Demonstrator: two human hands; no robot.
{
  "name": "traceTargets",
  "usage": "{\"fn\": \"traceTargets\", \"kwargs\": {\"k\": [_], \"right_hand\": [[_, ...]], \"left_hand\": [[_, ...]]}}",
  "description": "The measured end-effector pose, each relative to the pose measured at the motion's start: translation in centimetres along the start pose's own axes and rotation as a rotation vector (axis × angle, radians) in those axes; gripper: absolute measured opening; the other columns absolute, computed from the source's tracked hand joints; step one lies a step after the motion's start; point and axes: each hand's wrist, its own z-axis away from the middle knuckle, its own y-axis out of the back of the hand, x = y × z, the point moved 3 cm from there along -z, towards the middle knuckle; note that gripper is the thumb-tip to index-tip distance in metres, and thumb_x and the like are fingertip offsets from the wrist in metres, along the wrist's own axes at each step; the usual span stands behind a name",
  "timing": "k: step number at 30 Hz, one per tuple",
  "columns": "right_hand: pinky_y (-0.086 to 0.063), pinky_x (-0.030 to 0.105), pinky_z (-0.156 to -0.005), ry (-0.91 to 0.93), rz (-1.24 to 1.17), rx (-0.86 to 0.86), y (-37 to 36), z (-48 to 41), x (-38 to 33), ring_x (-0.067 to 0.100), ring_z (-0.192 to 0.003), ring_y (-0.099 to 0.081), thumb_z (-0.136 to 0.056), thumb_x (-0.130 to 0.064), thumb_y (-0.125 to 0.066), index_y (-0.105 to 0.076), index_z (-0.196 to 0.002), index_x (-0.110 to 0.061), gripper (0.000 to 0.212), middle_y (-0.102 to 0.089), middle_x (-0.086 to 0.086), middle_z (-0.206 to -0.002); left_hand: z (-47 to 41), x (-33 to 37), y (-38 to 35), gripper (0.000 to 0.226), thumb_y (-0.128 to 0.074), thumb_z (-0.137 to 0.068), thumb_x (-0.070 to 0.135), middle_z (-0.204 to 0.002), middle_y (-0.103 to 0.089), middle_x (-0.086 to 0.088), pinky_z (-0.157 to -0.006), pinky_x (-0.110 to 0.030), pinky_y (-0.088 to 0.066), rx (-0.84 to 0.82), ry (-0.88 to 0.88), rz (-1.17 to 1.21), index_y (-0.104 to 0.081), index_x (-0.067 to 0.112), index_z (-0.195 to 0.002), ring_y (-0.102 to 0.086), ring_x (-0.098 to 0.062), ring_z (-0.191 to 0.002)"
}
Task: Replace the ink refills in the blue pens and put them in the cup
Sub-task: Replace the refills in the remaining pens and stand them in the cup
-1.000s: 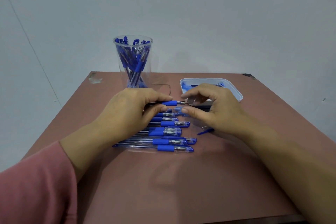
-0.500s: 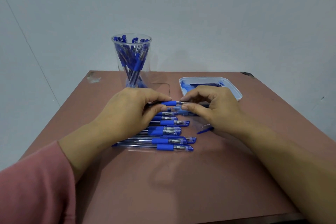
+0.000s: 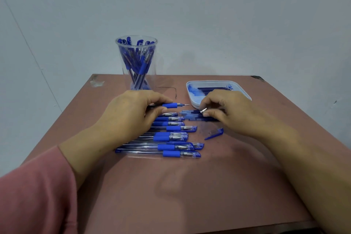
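While the left hand (image 3: pixel 129 118) grips one blue pen (image 3: pixel 171 105) round its barrel, thumb and fingers curled just behind the blue rubber grip, the pen is held level above the worktop (image 3: pixel 190 186) with its front end pointing right. Its thin refill point sticks out bare past the grip. The right hand (image 3: pixel 231 114) is apart from the pen, its thumb and forefinger pinching a small metal tip cone (image 3: pixel 203 110).

- Row of capped pens (image 3: pixel 171 136): lying side by side on the worktop, below and in front of the left hand, caps to the right.
- Loose refills (image 3: pixel 191 115): lying flat on the worktop, partly under the right hand's fingers.
- Loose blue cap (image 3: pixel 214 134): on the worktop, near the right wrist, just right of the row.
- Clear cup (image 3: pixel 121 57): upright at the far left of the worktop, holding a bundle of finished pens (image 3: pixel 141 64) standing at slants.
- White tray (image 3: pixel 240 89): far right, behind the right hand, with dark refills inside; count cannot be told.
- Pink sleeve (image 3: pixel 34 199): on the left arm, at lower left.
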Motion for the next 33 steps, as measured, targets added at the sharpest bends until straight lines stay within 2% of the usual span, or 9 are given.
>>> {"fn": "traceTargets", "kwargs": {"k": [5,13,18,20,24,27,29,31,33], "right_hand": [[-0.039,0.013,-0.074,0.020,0.149,-0.204,-0.8,0.0,-0.5,-0.004,-0.083,-0.051,-0.092,-0.015,-0.060,-0.065,-0.095,-0.028,0.015,-0.055,-0.019,-0.087],[-0.039,0.015,-0.082,0.042,0.150,-0.220,-1.0,-0.3,-1.1,0.000,-0.091,-0.051,-0.094,-0.016,-0.059,-0.066,-0.110,-0.029,0.023,-0.058,-0.016,-0.099],[-0.046,0.013,-0.083,0.035,0.041,-0.045,0.7,0.1,-0.9,-0.004,-0.093,-0.057,-0.090,-0.016,-0.064,-0.062,-0.096,-0.036,0.021,-0.063,-0.019,-0.097],[-0.048,0.014,-0.085,0.104,-0.016,0.068,0.6,0.2,-1.1,-0.005,-0.094,-0.059,-0.086,-0.022,-0.070,-0.063,-0.099,-0.034,0.019,-0.064,-0.019,-0.097],[-0.050,0.015,-0.083,0.161,-0.145,0.139,-0.8,0.1,-2.1,-0.002,-0.094,-0.063,-0.082,-0.037,-0.070,-0.069,-0.109,-0.026,0.029,-0.066,-0.022,-0.097],[-0.051,0.016,-0.080,0.175,-0.210,0.140,-1.2,0.1,-2.4,-0.002,-0.088,-0.065,-0.086,-0.021,-0.071,-0.073,-0.103,-0.023,0.017,-0.067,-0.023,-0.090],[-0.053,0.021,-0.077,0.156,-0.185,0.140,-1.1,0.1,-2.1,0.002,-0.084,-0.066,-0.087,-0.017,-0.070,-0.073,-0.097,-0.025,0.014,-0.069,-0.018,-0.086],[-0.053,0.026,-0.073,0.113,-0.175,0.133,-0.6,0.1,-1.2,0.005,-0.079,-0.065,-0.086,-0.015,-0.070,-0.069,-0.088,-0.032,0.017,-0.069,-0.015,-0.081],[-0.051,0.021,-0.074,0.086,-0.196,0.123,-0.1,0.4,-0.5,0.003,-0.082,-0.064,-0.085,-0.015,-0.069,-0.064,-0.087,-0.036,0.022,-0.067,-0.018,-0.084]], "left_hand": [[0.0,0.1,-0.1,0.025,-0.063,-0.089,0.033,-0.091,-0.064,0.027,-0.075,-0.025,-0.052,-0.027,0.002,-0.001,-0.068,0.041,-0.112,-0.058,0.002,-0.084],[0.0,0.2,-0.2,0.025,-0.063,-0.090,0.034,-0.100,-0.068,0.024,-0.078,-0.026,-0.052,-0.062,-0.010,-0.012,-0.067,0.042,-0.114,-0.055,0.005,-0.084],[0.0,0.3,-0.2,0.026,-0.064,-0.090,0.032,-0.098,-0.067,0.025,-0.080,-0.029,-0.053,-0.061,-0.006,0.014,-0.067,0.040,-0.114,-0.056,0.005,-0.084],[0.1,0.5,-0.3,0.026,-0.064,-0.090,0.031,-0.097,-0.066,0.026,-0.081,-0.029,-0.054,-0.063,-0.015,0.039,-0.067,0.040,-0.114,-0.057,0.005,-0.086],[0.2,0.8,-0.4,0.025,-0.064,-0.090,0.031,-0.096,-0.066,0.026,-0.079,-0.033,-0.054,-0.066,-0.048,0.084,-0.067,0.041,-0.112,-0.061,0.002,-0.089],[0.2,0.8,-0.4,0.025,-0.064,-0.089,0.031,-0.095,-0.067,0.026,-0.078,-0.033,-0.055,-0.063,-0.056,0.097,-0.067,0.042,-0.112,-0.061,0.001,-0.089],[0.2,0.7,-0.3,0.025,-0.063,-0.089,0.032,-0.096,-0.066,0.026,-0.078,-0.031,-0.055,-0.068,-0.054,0.085,-0.067,0.042,-0.113,-0.061,0.002,-0.089],[0.1,0.6,-0.3,0.027,-0.063,-0.089,0.032,-0.095,-0.065,0.028,-0.078,-0.028,-0.054,-0.073,-0.051,0.064,-0.066,0.041,-0.114,-0.060,0.004,-0.086],[0.1,0.6,-0.3,0.027,-0.063,-0.090,0.032,-0.091,-0.060,0.032,-0.078,-0.023,-0.052,-0.072,-0.046,0.054,-0.066,0.041,-0.115,-0.058,0.007,-0.083]]}}
